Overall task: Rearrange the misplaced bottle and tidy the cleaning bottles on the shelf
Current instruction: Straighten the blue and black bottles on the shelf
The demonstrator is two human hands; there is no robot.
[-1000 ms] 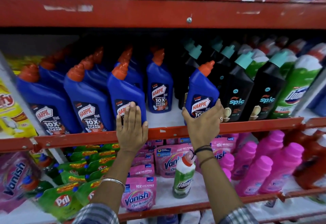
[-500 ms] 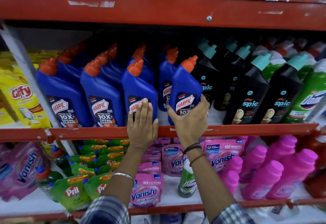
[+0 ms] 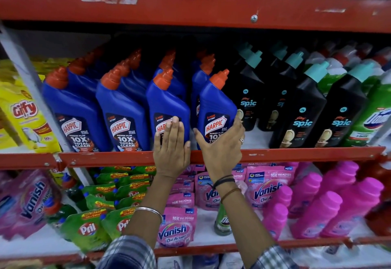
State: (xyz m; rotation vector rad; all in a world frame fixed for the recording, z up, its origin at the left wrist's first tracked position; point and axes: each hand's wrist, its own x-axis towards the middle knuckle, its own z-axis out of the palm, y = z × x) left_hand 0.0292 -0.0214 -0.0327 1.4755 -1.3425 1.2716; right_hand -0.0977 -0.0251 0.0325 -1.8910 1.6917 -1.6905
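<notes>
Harpic bottle [image 3: 215,108] sat gripped in right hand [image 3: 222,152], nearly slotted into blue row; left hand [image 3: 171,152] lay flat, fingers spread, against neighbouring bottle [image 3: 167,108]; straightening remained.

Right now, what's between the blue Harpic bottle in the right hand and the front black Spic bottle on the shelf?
In the head view, bare white shelf separates Harpic bottle and front Spic bottle; another Spic bottle stands farther back.
</notes>
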